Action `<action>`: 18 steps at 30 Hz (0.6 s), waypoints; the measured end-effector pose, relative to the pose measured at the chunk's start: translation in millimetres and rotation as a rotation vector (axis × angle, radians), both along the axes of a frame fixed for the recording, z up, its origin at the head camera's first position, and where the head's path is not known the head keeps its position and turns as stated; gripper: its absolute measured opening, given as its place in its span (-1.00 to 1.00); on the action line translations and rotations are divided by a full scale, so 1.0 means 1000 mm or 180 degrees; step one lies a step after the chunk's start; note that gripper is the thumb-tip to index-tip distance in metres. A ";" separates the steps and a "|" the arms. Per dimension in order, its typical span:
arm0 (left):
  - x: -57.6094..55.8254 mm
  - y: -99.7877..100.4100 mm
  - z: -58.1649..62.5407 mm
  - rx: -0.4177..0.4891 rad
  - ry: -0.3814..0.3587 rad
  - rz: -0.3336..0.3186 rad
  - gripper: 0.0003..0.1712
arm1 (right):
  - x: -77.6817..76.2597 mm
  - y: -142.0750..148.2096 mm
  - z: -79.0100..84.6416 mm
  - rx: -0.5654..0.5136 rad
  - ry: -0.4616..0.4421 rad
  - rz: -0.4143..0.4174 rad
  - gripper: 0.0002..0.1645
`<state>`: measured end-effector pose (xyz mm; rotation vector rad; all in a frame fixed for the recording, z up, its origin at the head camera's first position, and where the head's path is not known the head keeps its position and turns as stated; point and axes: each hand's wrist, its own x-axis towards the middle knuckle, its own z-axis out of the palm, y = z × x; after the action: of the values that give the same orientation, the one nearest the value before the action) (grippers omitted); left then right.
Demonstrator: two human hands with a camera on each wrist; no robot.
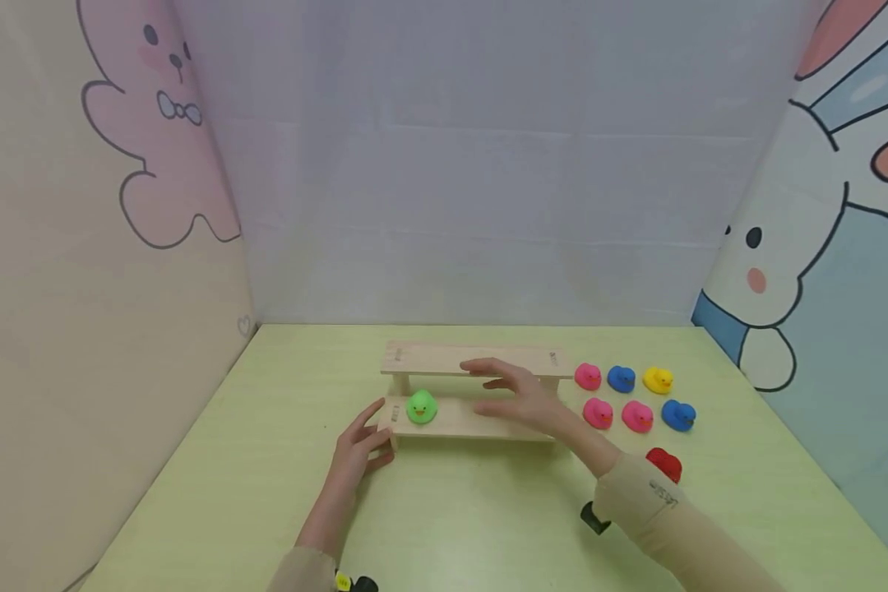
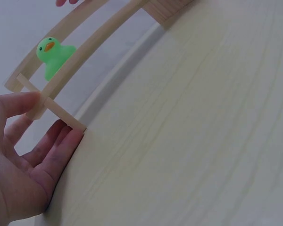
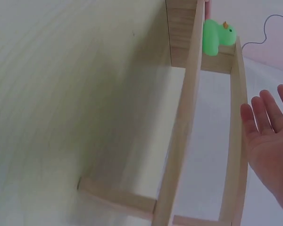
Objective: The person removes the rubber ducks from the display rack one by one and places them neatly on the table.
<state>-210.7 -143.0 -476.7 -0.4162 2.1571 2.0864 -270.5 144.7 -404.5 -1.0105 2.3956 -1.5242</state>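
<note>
A two-tier wooden shelf [image 1: 462, 421] stands on the table, and a green toy duck [image 1: 421, 408] sits near the left end of its lower board. My left hand [image 1: 357, 448] holds the shelf's left end; in the left wrist view its thumb lies on the lower board's edge and the fingers bend against the leg beneath. Over the shelf's right half hovers my right hand [image 1: 524, 400], its fingers extended and nothing in them. The right wrist view shows that palm [image 3: 273, 150] beside the upper board, with the green duck farther along the shelf.
Right of the shelf lie several toy ducks in two rows, among them a pink duck [image 1: 588, 376], a blue duck [image 1: 678, 415] and a yellow duck [image 1: 658, 380]. A red duck [image 1: 664, 464] is nearer, partly behind the right sleeve [image 1: 651, 501]. Fabric walls [image 1: 488, 205] enclose the table.
</note>
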 end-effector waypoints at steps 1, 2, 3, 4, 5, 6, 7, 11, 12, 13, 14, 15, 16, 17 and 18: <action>0.000 0.000 0.000 -0.0002 0.0000 0.0000 -0.35 | 0.000 -0.005 -0.003 0.0019 0.0004 -0.0049 -0.31; 0.001 0.000 0.000 -0.0004 0.0002 -0.0003 -0.35 | 0.001 -0.010 -0.006 0.0034 0.0010 -0.0092 -0.33; 0.001 0.000 0.000 -0.0006 0.0003 -0.0002 -0.35 | 0.001 -0.015 -0.009 0.0029 0.0024 -0.0134 -0.34; 0.001 0.000 0.000 -0.0006 0.0004 -0.0001 -0.35 | 0.002 -0.020 -0.011 0.0023 0.0031 -0.0164 -0.36; 0.001 0.000 0.000 -0.0009 0.0006 -0.0002 -0.35 | 0.003 -0.025 -0.012 0.0005 0.0046 -0.0183 -0.36; 0.001 0.000 0.000 -0.0006 0.0006 -0.0002 -0.35 | 0.004 -0.029 -0.014 0.0001 0.0056 -0.0209 -0.37; 0.001 0.000 0.000 -0.0003 0.0004 -0.0003 -0.35 | 0.006 -0.033 -0.015 0.0003 0.0047 -0.0241 -0.38; 0.000 0.000 0.000 0.0011 -0.0009 -0.0002 -0.34 | 0.010 -0.047 -0.023 -0.0015 -0.0021 -0.0343 -0.40; 0.001 0.001 0.000 0.0011 -0.0017 0.0001 -0.34 | 0.011 -0.050 -0.024 -0.0008 -0.0053 -0.0374 -0.40; 0.001 0.001 0.000 0.0011 -0.0020 0.0007 -0.34 | 0.011 -0.053 -0.027 -0.0015 -0.0068 -0.0385 -0.40; 0.001 0.001 0.000 0.0005 -0.0021 0.0009 -0.34 | 0.011 -0.056 -0.029 -0.0036 -0.0060 -0.0378 -0.40; 0.001 0.001 0.000 0.0001 -0.0021 0.0010 -0.34 | 0.012 -0.059 -0.030 -0.0043 -0.0074 -0.0383 -0.40; 0.002 0.001 0.000 -0.0003 -0.0013 0.0007 -0.34 | 0.012 -0.062 -0.032 -0.0058 -0.0087 -0.0369 -0.40; 0.002 0.001 0.000 -0.0007 -0.0004 0.0003 -0.34 | 0.011 -0.064 -0.033 -0.0088 -0.0068 -0.0349 -0.39; 0.002 0.001 -0.001 -0.0009 0.0017 -0.0010 -0.34 | 0.011 -0.066 -0.035 -0.0125 -0.0087 -0.0312 -0.39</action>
<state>-208.4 -142.5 -477.5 -0.4077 2.1625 2.0857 -259.5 78.3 -439.0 -0.8854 2.4392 -1.6121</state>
